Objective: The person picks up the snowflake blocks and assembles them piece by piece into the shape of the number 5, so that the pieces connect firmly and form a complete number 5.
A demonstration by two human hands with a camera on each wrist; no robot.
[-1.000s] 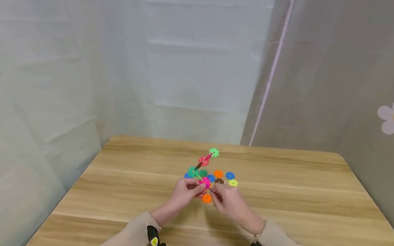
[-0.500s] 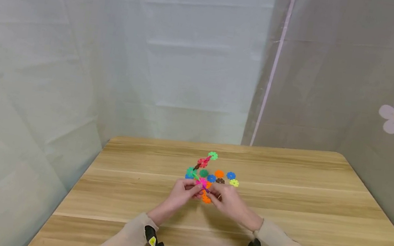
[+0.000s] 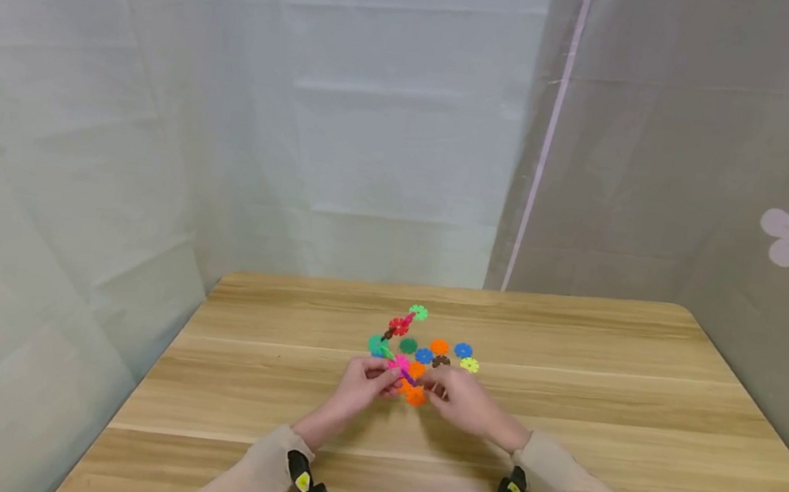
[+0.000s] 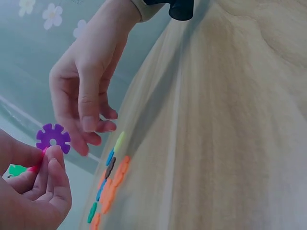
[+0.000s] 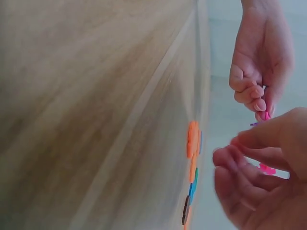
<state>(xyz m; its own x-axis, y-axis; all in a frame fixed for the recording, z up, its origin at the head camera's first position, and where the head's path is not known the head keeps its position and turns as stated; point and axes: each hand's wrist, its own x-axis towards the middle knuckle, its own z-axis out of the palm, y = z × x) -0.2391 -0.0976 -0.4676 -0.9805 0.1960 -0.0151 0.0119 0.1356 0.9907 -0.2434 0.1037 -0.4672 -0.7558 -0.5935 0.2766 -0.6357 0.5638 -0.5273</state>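
Observation:
My left hand (image 3: 359,388) pinches the pink snowflake disc (image 3: 399,363) of a linked chain between thumb and fingers. From the pink disc the chain runs up and away through a green piece, a teal disc (image 3: 376,344), a brown one and a red disc (image 3: 398,326) to a light green disc (image 3: 419,312). A purple disc (image 4: 52,137) is joined to the pink one and stands above the left fingertips in the left wrist view. Beside it, my right hand (image 4: 88,76) has loosely bent fingers with nothing between them, a small gap from the purple disc.
Loose snowflake discs lie flat on the wooden table (image 3: 575,364) beyond and between the hands: several orange (image 3: 439,346), plus blue (image 3: 463,350), dark green (image 3: 408,345), brown (image 3: 441,362) and yellow-green (image 3: 469,365). Pale curtains (image 3: 413,114) hang behind the table.
The left hand and the chain have shifted slightly left. The right fingers, earlier at the purple disc, have come off it, and more of the purple disc now shows.

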